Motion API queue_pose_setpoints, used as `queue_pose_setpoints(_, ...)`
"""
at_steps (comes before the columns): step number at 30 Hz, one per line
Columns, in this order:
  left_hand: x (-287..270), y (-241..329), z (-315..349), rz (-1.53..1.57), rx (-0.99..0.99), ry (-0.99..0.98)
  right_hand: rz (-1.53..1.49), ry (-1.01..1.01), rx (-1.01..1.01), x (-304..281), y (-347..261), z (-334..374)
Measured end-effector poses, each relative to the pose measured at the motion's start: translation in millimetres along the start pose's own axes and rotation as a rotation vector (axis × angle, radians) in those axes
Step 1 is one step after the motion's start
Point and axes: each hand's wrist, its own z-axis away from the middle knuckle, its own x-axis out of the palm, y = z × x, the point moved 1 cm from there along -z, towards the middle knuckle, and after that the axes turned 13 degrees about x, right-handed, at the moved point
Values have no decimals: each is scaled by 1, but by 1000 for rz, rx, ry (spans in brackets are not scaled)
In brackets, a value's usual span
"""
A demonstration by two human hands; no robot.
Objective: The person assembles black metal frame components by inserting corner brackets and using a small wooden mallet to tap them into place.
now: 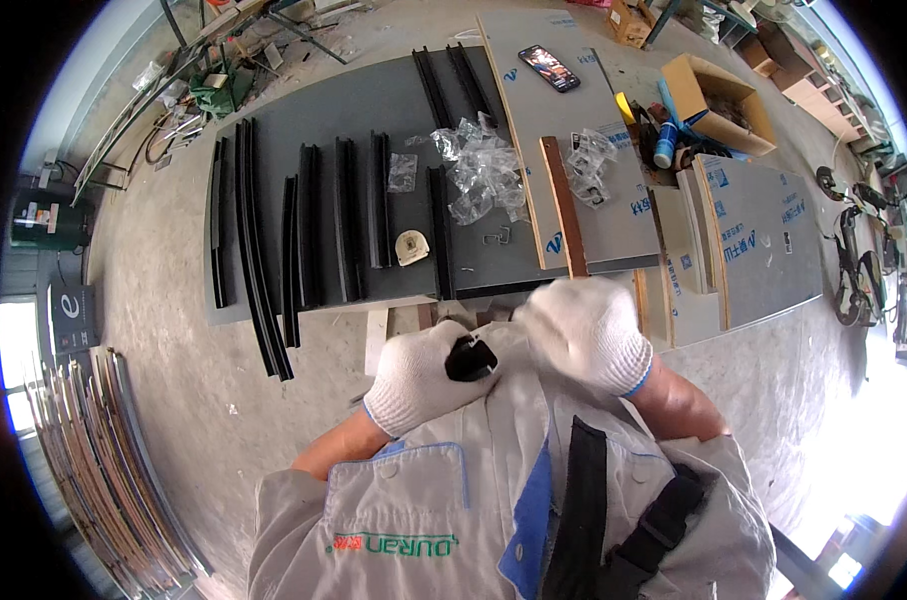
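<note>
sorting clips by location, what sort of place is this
Probably a workshop or small fabrication shop: long black grooved strips lie on a dark grey worktable, and flat grey boards with blue print are stacked at the right.

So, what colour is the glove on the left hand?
The left glove is white, with a blue edge at its cuff, best seen in the head view.

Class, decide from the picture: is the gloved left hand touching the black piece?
Touching: the head view shows the left hand curled around the black piece.
</note>
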Motion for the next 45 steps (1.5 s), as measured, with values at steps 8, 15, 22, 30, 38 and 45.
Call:
queue_pose_setpoints(8, -1, -2, -3, 284, -99, 23, -31, 61, 363, -2, 18, -9)
queue_pose_setpoints(15, 3, -17, -2, 529, -64, 121, -265, 3, 284, 3, 8, 2)
queue_pose_setpoints(22, -6, -7, -18, 284, -131, -120, -27, -35, -3, -4, -6, 3)
queue_pose_setpoints(30, -1, 2, -19, 81, -105, -147, 475, 148, -166, -8, -8, -6)
queue_pose_setpoints(38, 5, -2, -12, 110, -132, -110, 396, 122, -239, 4, 0, -10)
queue_pose_setpoints(45, 4, -1, -12, 106, -135, -144, 527, 32, -160, -5, 13, -17)
